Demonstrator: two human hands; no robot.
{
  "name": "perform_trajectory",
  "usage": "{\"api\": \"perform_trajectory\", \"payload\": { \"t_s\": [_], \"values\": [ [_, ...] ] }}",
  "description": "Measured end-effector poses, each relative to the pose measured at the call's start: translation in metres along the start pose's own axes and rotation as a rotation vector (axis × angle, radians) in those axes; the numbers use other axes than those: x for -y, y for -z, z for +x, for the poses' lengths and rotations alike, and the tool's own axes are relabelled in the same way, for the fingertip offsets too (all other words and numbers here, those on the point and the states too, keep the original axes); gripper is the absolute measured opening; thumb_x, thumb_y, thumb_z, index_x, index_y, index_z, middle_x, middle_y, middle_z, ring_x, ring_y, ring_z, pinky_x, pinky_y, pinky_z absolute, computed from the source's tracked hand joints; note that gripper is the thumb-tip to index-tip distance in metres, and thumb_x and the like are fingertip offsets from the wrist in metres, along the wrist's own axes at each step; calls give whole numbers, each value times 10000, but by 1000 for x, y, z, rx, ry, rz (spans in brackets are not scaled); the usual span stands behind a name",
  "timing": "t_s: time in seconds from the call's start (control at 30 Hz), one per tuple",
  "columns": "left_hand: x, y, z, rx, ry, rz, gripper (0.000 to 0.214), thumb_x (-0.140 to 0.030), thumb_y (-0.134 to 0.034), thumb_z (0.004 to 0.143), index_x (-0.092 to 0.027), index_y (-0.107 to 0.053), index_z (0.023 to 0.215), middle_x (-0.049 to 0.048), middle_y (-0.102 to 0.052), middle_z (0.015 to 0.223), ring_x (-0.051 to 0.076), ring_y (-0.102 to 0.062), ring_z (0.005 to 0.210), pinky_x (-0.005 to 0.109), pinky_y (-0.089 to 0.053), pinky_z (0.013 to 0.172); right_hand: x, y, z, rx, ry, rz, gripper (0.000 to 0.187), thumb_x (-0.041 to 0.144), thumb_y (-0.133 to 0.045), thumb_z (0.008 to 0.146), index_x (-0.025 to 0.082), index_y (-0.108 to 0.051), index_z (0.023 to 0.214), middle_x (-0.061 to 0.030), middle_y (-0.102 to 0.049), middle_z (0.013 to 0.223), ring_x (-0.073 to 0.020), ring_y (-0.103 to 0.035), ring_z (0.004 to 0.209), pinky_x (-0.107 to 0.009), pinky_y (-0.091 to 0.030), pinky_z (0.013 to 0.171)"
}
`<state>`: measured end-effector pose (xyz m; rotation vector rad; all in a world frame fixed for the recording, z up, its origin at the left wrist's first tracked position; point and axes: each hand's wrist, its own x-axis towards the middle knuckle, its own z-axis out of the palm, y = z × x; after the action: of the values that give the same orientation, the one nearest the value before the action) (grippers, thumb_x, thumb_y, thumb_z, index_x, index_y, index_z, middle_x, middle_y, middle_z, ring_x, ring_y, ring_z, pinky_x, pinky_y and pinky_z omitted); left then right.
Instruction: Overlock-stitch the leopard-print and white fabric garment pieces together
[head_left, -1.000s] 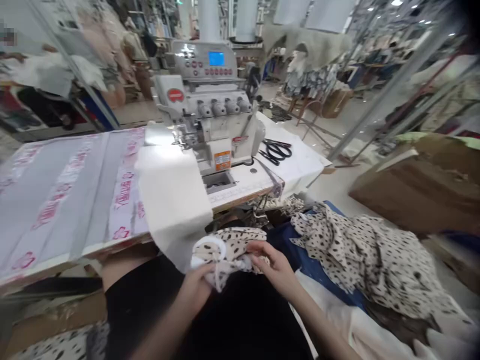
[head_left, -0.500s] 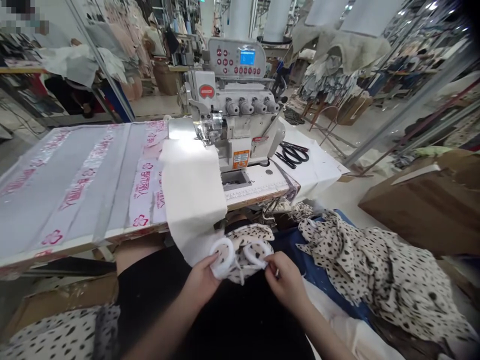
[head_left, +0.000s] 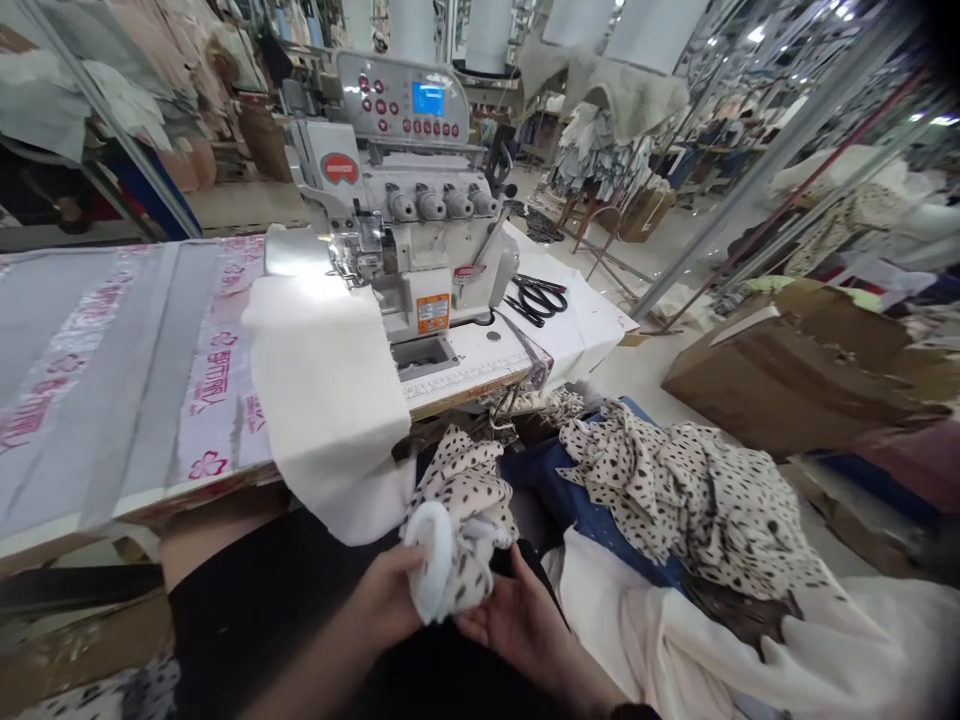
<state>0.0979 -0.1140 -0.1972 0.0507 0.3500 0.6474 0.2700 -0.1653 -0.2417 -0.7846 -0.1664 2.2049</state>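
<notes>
A cream garment piece with black spots (head_left: 469,510) and white ribbed cuffs sits over my lap. My left hand (head_left: 386,600) grips it at the white cuff, fingers closed. My right hand (head_left: 517,625) lies palm up under the bunched fabric, fingers curled round its lower edge. Both hands are just below the front edge of the sewing table (head_left: 480,375). The white overlock sewing machine (head_left: 405,230) stands on that table beyond them, with a plain white cloth (head_left: 322,390) hanging from its bed over the table edge.
Black scissors (head_left: 540,297) lie right of the machine. A pile of spotted pieces (head_left: 690,500) rests on blue cloth at my right, white fabric (head_left: 750,640) below it. A brown cardboard box (head_left: 787,380) stands at far right. Printed plastic sheet (head_left: 112,350) covers the table's left part.
The two cuffs, held apart side by side half a second ago, are now bunched together. My right hand has turned palm up beneath the fabric. The view has swung slightly.
</notes>
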Motion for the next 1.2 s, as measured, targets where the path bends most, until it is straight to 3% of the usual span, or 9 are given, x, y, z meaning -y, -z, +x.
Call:
{"api": "perform_trajectory", "payload": {
  "t_s": [0.07,0.17,0.3,0.37,0.47,0.67,0.77,0.93,1.2],
  "values": [
    [3,0,-3,-17,19,65,265,-114,-625,668,-50,-648,924,146,-671,887,262,-638,821,408,-497,809,8,-3,10,12,50,52,611,650,-385,778,118,-604,984,-118,-658,934,-233,-612,904,-374,-460,786],
    [1,-1,-2,-202,-81,76,243,-53,-580,705,-58,-642,940,136,-676,841,246,-647,778,392,-511,791,25,-6,20,-107,166,56,383,474,-608,715,158,-617,933,-69,-684,861,-238,-625,874,-398,-479,771],
    [-14,1,6,-554,-512,-52,280,-7,-432,811,-129,-614,986,73,-680,864,177,-647,809,340,-520,808,37,-9,16,-265,464,76,287,251,-727,645,210,-625,911,1,-688,885,-197,-623,877,-360,-485,814],
    [-19,2,11,-625,-675,-63,315,16,-403,821,-137,-598,1015,65,-672,922,152,-641,839,283,-534,778,38,-13,8,-308,574,64,304,240,-732,652,222,-625,936,1,-680,938,-189,-609,918,-347,-483,837],
    [-20,2,17,-615,-724,-65,338,14,-405,826,-133,-579,1075,84,-655,986,155,-630,889,273,-527,808,37,-17,-4,-341,598,36,310,270,-728,668,240,-626,959,1,-670,986,-192,-588,980,-345,-481,861],
    [-16,0,16,-561,-659,-38,365,-20,-383,846,-154,-553,1139,104,-641,1027,184,-622,915,317,-523,817,30,-12,-8,-371,582,81,289,293,-733,670,245,-639,939,-1,-676,979,-197,-598,974,-356,-489,864],
    [-15,1,12,-523,-620,-34,369,-41,-407,844,-168,-538,1164,97,-626,1069,188,-609,945,357,-478,894,26,-5,-7,-370,565,84,303,286,-730,675,246,-636,960,-4,-667,1015,-201,-581,1006,-358,-492,865],
    [-13,2,5,-475,-551,-43,354,-204,-409,881,-210,-487,1227,85,-594,1134,209,-548,1061,390,-425,949,25,0,-4,-413,526,47,319,302,-739,662,247,-638,959,-5,-646,1060,-221,-544,1060,-373,-491,869],
    [-14,5,0,-487,-510,-56,340,-252,-357,900,-227,-501,1207,62,-569,1178,201,-519,1102,391,-419,953,23,-3,-5,-355,567,16,313,326,-692,703,250,-627,1000,-22,-638,1082,-236,-533,1074,-405,-470,867]
  ]
}}
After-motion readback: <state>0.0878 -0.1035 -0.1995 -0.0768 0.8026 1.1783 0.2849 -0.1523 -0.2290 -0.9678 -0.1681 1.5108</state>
